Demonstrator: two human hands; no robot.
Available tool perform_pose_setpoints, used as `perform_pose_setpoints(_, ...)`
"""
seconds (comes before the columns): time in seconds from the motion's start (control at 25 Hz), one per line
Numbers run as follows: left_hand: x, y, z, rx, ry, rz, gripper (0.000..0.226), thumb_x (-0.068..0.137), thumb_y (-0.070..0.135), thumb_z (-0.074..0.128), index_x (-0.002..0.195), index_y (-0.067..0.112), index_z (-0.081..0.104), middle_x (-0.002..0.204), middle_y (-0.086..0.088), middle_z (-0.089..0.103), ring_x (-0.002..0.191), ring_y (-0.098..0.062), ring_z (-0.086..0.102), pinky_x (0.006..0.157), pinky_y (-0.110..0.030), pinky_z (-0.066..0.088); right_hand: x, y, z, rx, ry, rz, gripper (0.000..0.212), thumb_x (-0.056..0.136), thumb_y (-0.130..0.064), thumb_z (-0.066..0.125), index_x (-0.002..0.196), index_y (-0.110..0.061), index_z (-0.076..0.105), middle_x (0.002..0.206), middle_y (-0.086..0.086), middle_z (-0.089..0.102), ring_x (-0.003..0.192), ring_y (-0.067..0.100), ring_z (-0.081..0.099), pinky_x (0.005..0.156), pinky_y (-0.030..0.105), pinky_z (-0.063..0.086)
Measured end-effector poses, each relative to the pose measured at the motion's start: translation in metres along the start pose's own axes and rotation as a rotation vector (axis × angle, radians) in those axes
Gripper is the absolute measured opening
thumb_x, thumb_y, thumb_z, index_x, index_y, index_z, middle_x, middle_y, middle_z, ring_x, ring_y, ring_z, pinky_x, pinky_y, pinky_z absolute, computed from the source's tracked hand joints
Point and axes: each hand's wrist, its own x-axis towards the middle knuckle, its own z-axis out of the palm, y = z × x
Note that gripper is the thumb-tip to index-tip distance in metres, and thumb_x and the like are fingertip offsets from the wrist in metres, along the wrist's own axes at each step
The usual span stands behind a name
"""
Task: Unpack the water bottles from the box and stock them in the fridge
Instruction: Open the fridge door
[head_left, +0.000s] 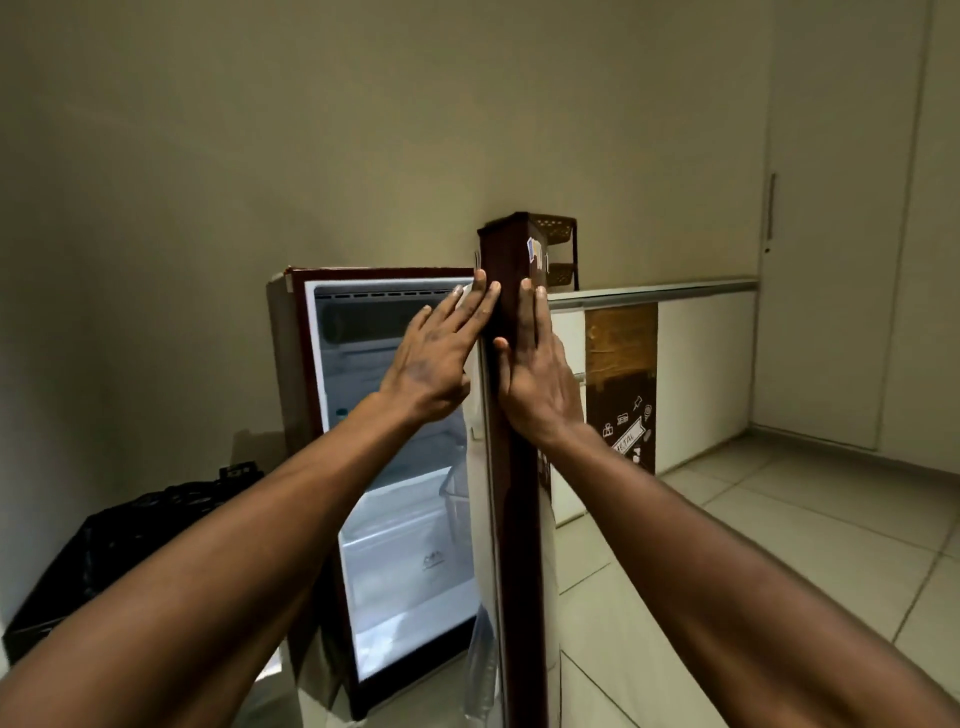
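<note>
A small fridge (296, 364) with a dark red frame stands open against the wall, its white lit inside showing shelves. The fridge door (517, 519) is swung out toward me and I see it edge-on. My left hand (436, 358) lies flat with straight fingers against the inner side of the door's top edge. My right hand (537, 379) rests on the outer face, its thumb hooked around the edge. Something with a pale blue cap (341, 414), perhaps a bottle, shows at the left of a shelf. No box of bottles is clearly in view.
A bin lined with a black bag (130, 540) stands left of the fridge. A brown printed carton (621, 384) leans on a low white cabinet (701, 374) to the right, with a small brown rack (558, 249) on top. The floor at right is pale tile (779, 545).
</note>
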Motion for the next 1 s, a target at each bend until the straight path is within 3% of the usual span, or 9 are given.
perform_pose_setpoints(0.16, 0.035, 0.036, 0.004, 0.187, -0.001, 0.185, 0.104, 0.077, 0.002, 0.051, 0.158, 0.032, -0.007, 0.165, 0.007, -0.015, 0.154, -0.017, -0.007, 0.123, -0.049, 0.014, -0.021, 0.048, -0.021, -0.068, 0.122, -0.071, 0.075, 0.102, -0.046, 0.044, 0.16, -0.025, 0.001, 0.167, 0.011, -0.01, 0.143, 0.039, 0.031, 0.08, 0.045, 0.06)
perform_pose_setpoints(0.24, 0.057, 0.055, 0.017, 0.227, 0.026, 0.262, 0.099, 0.084, 0.002, 0.049, 0.157, 0.034, -0.009, 0.165, 0.007, -0.016, 0.154, -0.018, -0.009, 0.123, -0.051, 0.012, -0.024, 0.076, -0.037, -0.091, 0.162, -0.085, 0.071, 0.102, -0.039, 0.046, 0.16, -0.018, 0.012, 0.168, 0.009, -0.008, 0.145, 0.041, 0.026, 0.082, 0.047, 0.059)
perform_pose_setpoints(0.32, 0.078, 0.076, 0.034, 0.217, 0.046, 0.298, 0.086, 0.097, 0.017, 0.05, 0.158, 0.032, -0.009, 0.166, 0.006, -0.016, 0.154, -0.02, -0.008, 0.123, -0.054, 0.013, -0.025, 0.105, -0.053, -0.115, 0.178, -0.119, 0.068, 0.102, -0.037, 0.044, 0.16, -0.014, 0.015, 0.168, 0.008, -0.004, 0.144, 0.04, 0.027, 0.087, 0.048, 0.057)
perform_pose_setpoints(0.56, 0.146, 0.155, 0.104, -0.011, 0.214, 0.346, 0.075, 0.099, 0.045, 0.053, 0.159, 0.02, 0.015, 0.166, -0.012, -0.003, 0.154, -0.032, 0.001, 0.122, -0.053, 0.021, -0.02, 0.212, -0.111, -0.23, 0.154, -0.059, 0.078, 0.1, -0.05, 0.042, 0.16, -0.013, 0.009, 0.168, 0.009, -0.005, 0.145, 0.032, 0.03, 0.093, 0.046, 0.051)
perform_pose_setpoints(0.72, 0.186, 0.184, 0.119, -0.058, 0.085, 0.178, 0.082, 0.096, 0.066, 0.037, 0.159, 0.027, 0.004, 0.165, -0.003, 0.017, 0.153, -0.025, 0.012, 0.122, -0.056, 0.012, -0.012, 0.269, -0.142, -0.253, 0.069, 0.011, 0.077, 0.102, -0.044, 0.038, 0.16, -0.018, -0.005, 0.168, 0.005, -0.014, 0.151, 0.034, 0.02, 0.102, 0.055, 0.046)
perform_pose_setpoints(0.8, 0.209, 0.19, 0.128, -0.037, 0.034, 0.225, 0.075, 0.099, 0.063, 0.03, 0.158, 0.033, -0.002, 0.164, -0.002, 0.022, 0.153, -0.025, 0.015, 0.121, -0.055, 0.015, -0.006, 0.28, -0.152, -0.233, 0.089, 0.102, 0.08, 0.1, -0.04, 0.04, 0.159, -0.022, -0.011, 0.168, 0.002, -0.014, 0.154, 0.032, 0.007, 0.111, 0.061, 0.035)
perform_pose_setpoints(0.88, 0.231, 0.193, 0.143, -0.124, -0.006, 0.236, 0.067, 0.102, 0.053, 0.033, 0.157, 0.039, -0.004, 0.167, 0.002, 0.012, 0.152, -0.026, 0.02, 0.118, -0.055, 0.023, 0.003, 0.274, -0.151, -0.268, 0.148, 0.147, 0.085, 0.096, -0.039, 0.047, 0.16, -0.022, -0.006, 0.168, 0.003, -0.011, 0.155, 0.029, -0.005, 0.119, 0.062, 0.021)
perform_pose_setpoints(1.0, 0.248, 0.195, 0.174, -0.202, -0.047, 0.323, 0.066, 0.099, 0.036, 0.031, 0.159, 0.029, 0.006, 0.167, 0.002, 0.004, 0.142, -0.029, 0.039, 0.104, -0.059, 0.039, 0.019, 0.273, -0.134, -0.438, 0.077, -0.012, 0.088, 0.09, -0.04, 0.052, 0.161, -0.02, 0.005, 0.169, 0.005, -0.007, 0.154, 0.028, -0.012, 0.12, 0.064, 0.008)
